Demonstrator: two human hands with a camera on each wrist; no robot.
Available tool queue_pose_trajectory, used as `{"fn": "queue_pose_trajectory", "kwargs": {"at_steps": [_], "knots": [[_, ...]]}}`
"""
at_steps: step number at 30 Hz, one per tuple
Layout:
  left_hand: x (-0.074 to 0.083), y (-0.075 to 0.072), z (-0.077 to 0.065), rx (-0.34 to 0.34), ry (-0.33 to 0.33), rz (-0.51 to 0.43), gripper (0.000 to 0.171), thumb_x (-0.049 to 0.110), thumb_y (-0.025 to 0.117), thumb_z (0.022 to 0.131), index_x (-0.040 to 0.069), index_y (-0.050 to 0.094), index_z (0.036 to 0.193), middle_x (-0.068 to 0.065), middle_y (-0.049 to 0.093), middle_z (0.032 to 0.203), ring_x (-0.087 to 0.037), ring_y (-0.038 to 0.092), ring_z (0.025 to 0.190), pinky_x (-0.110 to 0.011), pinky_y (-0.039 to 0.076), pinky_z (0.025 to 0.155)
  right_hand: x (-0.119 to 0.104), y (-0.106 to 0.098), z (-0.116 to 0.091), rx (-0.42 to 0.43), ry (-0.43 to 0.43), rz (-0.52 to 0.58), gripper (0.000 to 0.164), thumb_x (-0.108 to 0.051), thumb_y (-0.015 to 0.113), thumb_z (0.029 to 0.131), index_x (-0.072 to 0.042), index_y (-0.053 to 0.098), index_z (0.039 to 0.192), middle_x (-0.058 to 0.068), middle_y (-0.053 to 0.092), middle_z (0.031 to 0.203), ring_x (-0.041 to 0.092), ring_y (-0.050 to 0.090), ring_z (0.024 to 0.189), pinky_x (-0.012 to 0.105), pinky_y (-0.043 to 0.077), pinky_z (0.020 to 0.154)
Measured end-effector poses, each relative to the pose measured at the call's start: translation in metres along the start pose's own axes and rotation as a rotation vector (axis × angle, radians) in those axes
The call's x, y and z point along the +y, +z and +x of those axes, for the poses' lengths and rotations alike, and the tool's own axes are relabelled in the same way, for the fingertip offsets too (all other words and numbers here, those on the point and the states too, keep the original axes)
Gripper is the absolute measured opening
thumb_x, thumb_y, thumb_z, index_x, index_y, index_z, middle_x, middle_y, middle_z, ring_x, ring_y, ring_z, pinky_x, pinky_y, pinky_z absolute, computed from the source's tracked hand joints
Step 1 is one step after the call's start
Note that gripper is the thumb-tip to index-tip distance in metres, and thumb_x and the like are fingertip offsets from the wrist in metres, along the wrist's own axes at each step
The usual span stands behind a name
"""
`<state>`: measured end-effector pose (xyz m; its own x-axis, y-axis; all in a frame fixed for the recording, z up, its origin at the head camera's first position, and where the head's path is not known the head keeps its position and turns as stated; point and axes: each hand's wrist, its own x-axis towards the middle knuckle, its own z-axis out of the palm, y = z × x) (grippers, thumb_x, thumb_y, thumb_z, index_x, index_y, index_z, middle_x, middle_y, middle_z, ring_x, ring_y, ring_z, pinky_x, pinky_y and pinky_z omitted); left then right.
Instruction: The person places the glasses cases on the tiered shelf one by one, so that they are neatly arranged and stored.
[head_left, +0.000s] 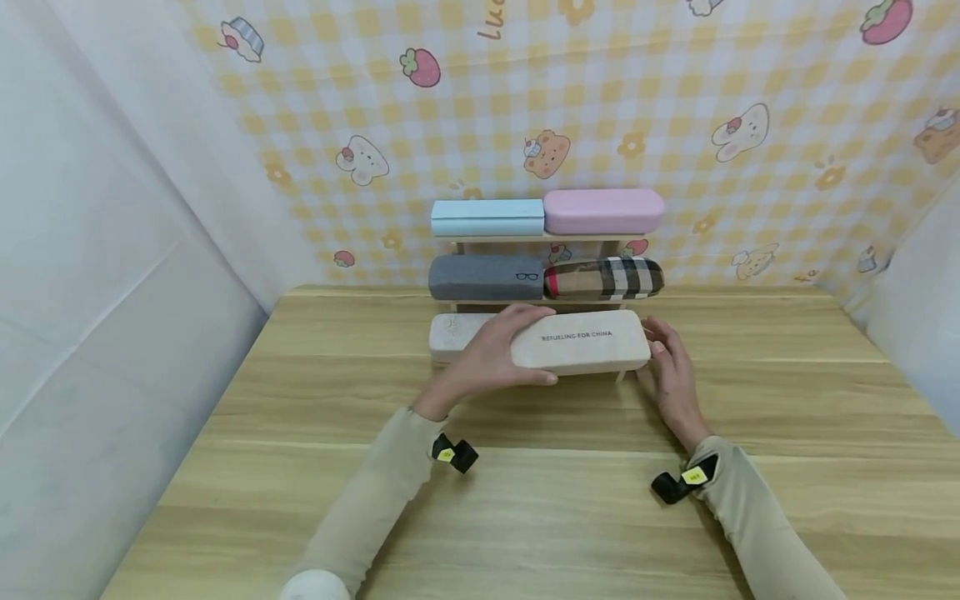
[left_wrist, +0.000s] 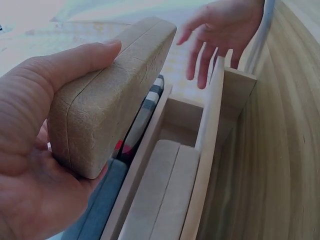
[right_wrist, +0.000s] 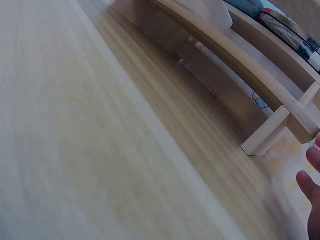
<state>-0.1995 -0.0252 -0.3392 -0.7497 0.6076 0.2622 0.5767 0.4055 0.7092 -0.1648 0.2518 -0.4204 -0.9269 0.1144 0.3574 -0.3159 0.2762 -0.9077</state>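
My left hand point(head_left: 491, 354) grips a cream glasses case point(head_left: 581, 342) lettered "REFUELING FOR CHINA", thumb along one side and fingers along the other. In the left wrist view this case looks tan and is raised above the lowest tier of a wooden rack point(left_wrist: 215, 110). A second pale glasses case point(left_wrist: 160, 195) lies in that tier's left part, with a bare stretch beside it. Near the rack's right end is my right hand point(head_left: 675, 379). Its fingers point(left_wrist: 205, 62) are spread and hold nothing, apart from the held case in the left wrist view.
On the middle tier lie a grey-blue glasses case point(head_left: 486, 277) and a plaid one point(head_left: 603, 278). A light blue case point(head_left: 487, 218) and a pink case point(head_left: 603, 212) occupy the top tier. The rack stands on a wood-grain table point(head_left: 540, 517) before a checked cloth point(head_left: 480, 108).
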Motion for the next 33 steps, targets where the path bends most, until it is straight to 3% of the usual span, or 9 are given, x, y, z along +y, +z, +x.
{"fn": "queue_pose_trajectory", "kwargs": {"at_steps": [2, 5, 8, 12, 15, 19, 24, 33], "knots": [[0.0, 0.004, 0.004, -0.01, -0.004, 0.005, 0.083, 0.034, 0.085, 0.064, 0.015, 0.048, 0.136, -0.001, 0.046, 0.132, -0.015, 0.044, 0.117, -0.04, 0.036, 0.097, 0.005, 0.0, 0.001, 0.009, -0.019, 0.017, 0.04, -0.011, 0.029, 0.101, 0.005, 0.038, 0.137, 0.013, 0.047, 0.13, 0.011, 0.044, 0.114, 0.018, 0.036, 0.09], [0.0, 0.008, 0.009, -0.023, -0.012, 0.018, 0.083, 0.036, 0.084, 0.065, 0.016, 0.047, 0.137, -0.002, 0.045, 0.133, -0.016, 0.044, 0.117, -0.04, 0.037, 0.096, -0.004, 0.002, -0.001, 0.024, -0.092, 0.002, 0.042, -0.01, 0.024, 0.101, 0.008, 0.04, 0.135, 0.007, 0.049, 0.128, 0.005, 0.045, 0.112, 0.019, 0.034, 0.093], [0.0, 0.011, 0.013, -0.039, -0.01, 0.037, 0.083, 0.038, 0.083, 0.066, 0.015, 0.046, 0.138, -0.004, 0.044, 0.134, -0.017, 0.043, 0.118, -0.039, 0.037, 0.097, -0.013, 0.004, -0.005, 0.044, -0.205, -0.016, 0.042, -0.006, 0.021, 0.1, 0.012, 0.041, 0.133, 0.004, 0.05, 0.13, 0.005, 0.044, 0.117, 0.021, 0.031, 0.098], [-0.001, 0.017, 0.019, -0.054, 0.005, 0.043, 0.084, 0.039, 0.082, 0.067, 0.013, 0.045, 0.138, -0.005, 0.044, 0.133, -0.018, 0.044, 0.117, -0.038, 0.037, 0.097, 0.001, 0.004, -0.007, 0.085, -0.28, -0.007, 0.043, -0.009, 0.023, 0.1, 0.009, 0.042, 0.134, 0.003, 0.05, 0.133, 0.01, 0.043, 0.122, 0.023, 0.029, 0.1], [-0.003, 0.022, 0.021, -0.065, 0.005, 0.055, 0.083, 0.038, 0.082, 0.068, 0.013, 0.045, 0.138, -0.004, 0.044, 0.132, -0.017, 0.045, 0.116, -0.036, 0.037, 0.097, 0.008, 0.005, -0.007, 0.111, -0.273, 0.052, 0.043, -0.013, 0.029, 0.099, 0.006, 0.043, 0.135, 0.007, 0.049, 0.133, 0.013, 0.044, 0.12, 0.022, 0.031, 0.099], [-0.004, 0.03, 0.025, -0.073, -0.011, 0.088, 0.084, 0.041, 0.08, 0.07, 0.015, 0.042, 0.14, -0.003, 0.043, 0.134, -0.016, 0.044, 0.118, -0.035, 0.037, 0.097, 0.006, 0.004, -0.007, 0.121, -0.251, 0.125, 0.044, -0.005, 0.041, 0.093, 0.006, 0.042, 0.135, 0.01, 0.049, 0.132, 0.017, 0.045, 0.118, 0.023, 0.032, 0.098], [0.0, 0.037, 0.03, -0.077, -0.002, 0.112, 0.086, 0.041, 0.079, 0.071, 0.014, 0.039, 0.142, -0.005, 0.042, 0.134, -0.017, 0.044, 0.119, -0.034, 0.038, 0.097, -0.006, 0.002, -0.008, 0.144, -0.263, 0.107, 0.048, 0.002, 0.049, 0.087, 0.009, 0.041, 0.134, 0.017, 0.047, 0.134, 0.015, 0.044, 0.119, 0.025, 0.029, 0.102], [0.0, 0.036, 0.036, -0.091, -0.007, 0.146, 0.086, 0.039, 0.081, 0.07, 0.012, 0.04, 0.14, -0.004, 0.043, 0.138, -0.018, 0.041, 0.124, -0.033, 0.034, 0.1, -0.018, 0.001, -0.012, 0.155, -0.244, 0.046, 0.048, 0.003, 0.052, 0.089, 0.008, 0.042, 0.135, 0.023, 0.044, 0.136, 0.015, 0.041, 0.125, 0.026, 0.026, 0.105]]}}
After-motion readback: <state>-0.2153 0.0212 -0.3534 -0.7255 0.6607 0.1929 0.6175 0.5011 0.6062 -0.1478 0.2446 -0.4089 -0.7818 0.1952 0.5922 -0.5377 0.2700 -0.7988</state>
